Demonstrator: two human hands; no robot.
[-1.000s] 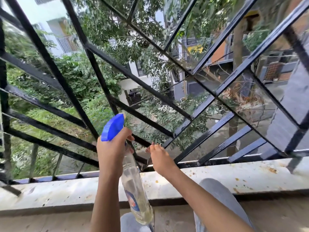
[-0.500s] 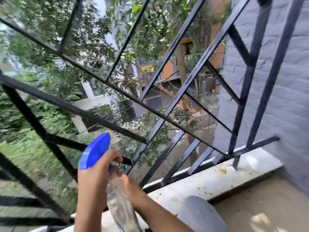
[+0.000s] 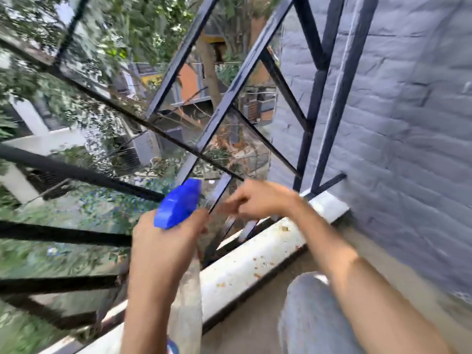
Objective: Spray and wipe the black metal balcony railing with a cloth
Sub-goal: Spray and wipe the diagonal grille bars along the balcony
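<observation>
The black metal balcony railing of crossed bars spans the far side above a speckled white ledge. Near centre, the left hand grips a clear, blue-headed spray bottle. The right hand reaches a lower bar, too blurred to tell its grip.

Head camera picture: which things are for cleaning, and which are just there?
For the job: black metal balcony railing; clear spray bottle with blue trigger top, gripped by left hand; right hand at the bars.
Just there: stained white ledge; grey brick wall.
</observation>
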